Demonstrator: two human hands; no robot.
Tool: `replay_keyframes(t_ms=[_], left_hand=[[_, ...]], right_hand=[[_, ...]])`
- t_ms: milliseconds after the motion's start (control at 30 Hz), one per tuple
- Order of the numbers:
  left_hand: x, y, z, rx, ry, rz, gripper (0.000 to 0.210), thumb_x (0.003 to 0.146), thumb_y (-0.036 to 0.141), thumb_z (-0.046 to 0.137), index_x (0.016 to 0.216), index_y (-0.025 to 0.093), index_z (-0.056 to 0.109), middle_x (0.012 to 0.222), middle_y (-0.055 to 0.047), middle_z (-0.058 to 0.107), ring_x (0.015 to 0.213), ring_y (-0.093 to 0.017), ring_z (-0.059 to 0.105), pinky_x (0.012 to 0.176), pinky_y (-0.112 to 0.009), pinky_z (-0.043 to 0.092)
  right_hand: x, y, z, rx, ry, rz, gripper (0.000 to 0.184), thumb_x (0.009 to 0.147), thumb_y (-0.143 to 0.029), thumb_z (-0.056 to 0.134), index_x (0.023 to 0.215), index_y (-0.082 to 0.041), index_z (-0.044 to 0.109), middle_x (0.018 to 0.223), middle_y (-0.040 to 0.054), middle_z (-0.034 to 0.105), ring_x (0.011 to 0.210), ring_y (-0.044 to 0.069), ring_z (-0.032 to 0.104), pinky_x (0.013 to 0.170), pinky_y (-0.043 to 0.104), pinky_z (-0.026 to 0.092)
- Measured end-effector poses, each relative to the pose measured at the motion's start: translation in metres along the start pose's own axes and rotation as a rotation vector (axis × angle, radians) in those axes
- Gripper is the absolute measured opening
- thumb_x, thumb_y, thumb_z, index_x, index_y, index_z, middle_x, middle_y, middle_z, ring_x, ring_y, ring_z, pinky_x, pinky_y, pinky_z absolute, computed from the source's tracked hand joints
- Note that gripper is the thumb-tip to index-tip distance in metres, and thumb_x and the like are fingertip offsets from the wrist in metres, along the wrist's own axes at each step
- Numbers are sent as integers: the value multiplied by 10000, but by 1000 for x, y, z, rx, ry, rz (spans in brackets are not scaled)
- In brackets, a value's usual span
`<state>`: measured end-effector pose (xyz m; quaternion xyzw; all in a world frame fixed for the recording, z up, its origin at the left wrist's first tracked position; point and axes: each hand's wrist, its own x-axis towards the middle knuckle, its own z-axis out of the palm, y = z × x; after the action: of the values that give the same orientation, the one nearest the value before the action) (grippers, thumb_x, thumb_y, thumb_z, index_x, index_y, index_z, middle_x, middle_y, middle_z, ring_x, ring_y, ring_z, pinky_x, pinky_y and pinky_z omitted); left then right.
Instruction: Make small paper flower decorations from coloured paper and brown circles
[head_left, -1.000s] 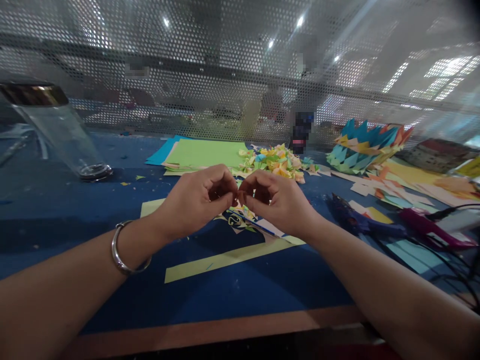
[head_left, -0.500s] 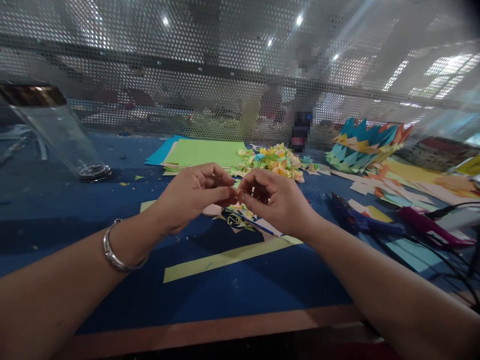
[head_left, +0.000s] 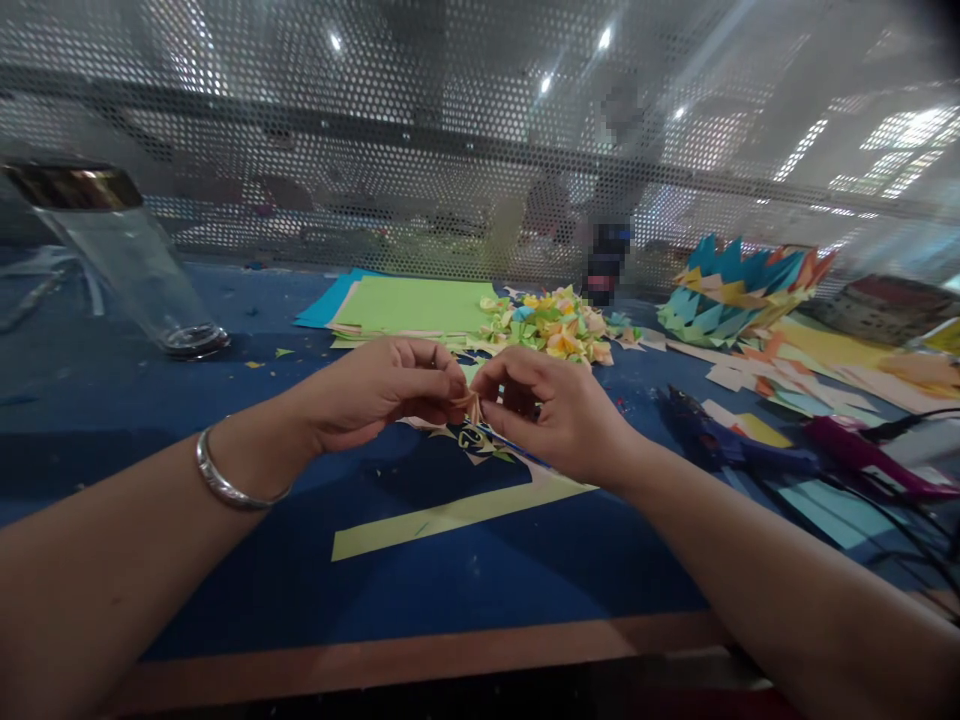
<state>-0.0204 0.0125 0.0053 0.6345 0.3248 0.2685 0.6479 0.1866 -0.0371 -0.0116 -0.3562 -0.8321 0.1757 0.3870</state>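
Observation:
Between the fingertips of both hands is a small folded piece of peach paper (head_left: 471,403). My left hand (head_left: 397,392), with a silver bangle (head_left: 225,480) on the wrist, pinches it from the left. From the other side my right hand (head_left: 559,410) pinches it, thumb and fingers curled. Underneath lie paper cuttings (head_left: 480,440) and a slim blue tool, mostly covered by the right hand. A yellow-green paper strip (head_left: 450,522) slants across the blue table nearer to me. Just beyond the hands is a heap of small folded paper flowers (head_left: 559,322).
A clear bottle (head_left: 150,270) stands at the left. Stacked green paper sheets (head_left: 420,303) lie at the back. To the right are a zigzag paper crown (head_left: 739,290), a blue glue gun (head_left: 731,435), a magenta tool (head_left: 870,455) and black cables. A perforated metal screen (head_left: 420,130) rises behind.
The peach paper now shows more plainly between the fingertips, with its folds spread. My left hand has shifted slightly left, and the view has moved a little.

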Motion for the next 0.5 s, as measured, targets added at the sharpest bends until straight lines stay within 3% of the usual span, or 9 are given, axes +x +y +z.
replay_keyframes(t_ms=[233,333,500], left_hand=[[-3,3,-4,41,-109,-107,41,788,224,713,792,188,692,776,-21,694,708,-132,648,686,-236,520],[-2,1,-5,47,-167,-128,41,793,206,690,761,184,701,766,-27,686,686,-127,630,694,-238,517],[-2,-1,-4,83,-167,-142,108,838,223,640,769,169,703,763,-53,698,645,-114,605,596,-203,470]], right_hand=[[-2,-4,2,137,-113,26,227,885,-153,570,1108,-191,590,792,-21,628,605,67,532,547,206,419],[-3,-3,1,174,-200,49,202,891,-160,565,1090,-193,581,853,3,671,665,85,577,573,219,435],[-2,-4,1,200,-236,76,148,885,-161,569,1030,-190,573,851,5,679,644,84,571,569,224,437]])
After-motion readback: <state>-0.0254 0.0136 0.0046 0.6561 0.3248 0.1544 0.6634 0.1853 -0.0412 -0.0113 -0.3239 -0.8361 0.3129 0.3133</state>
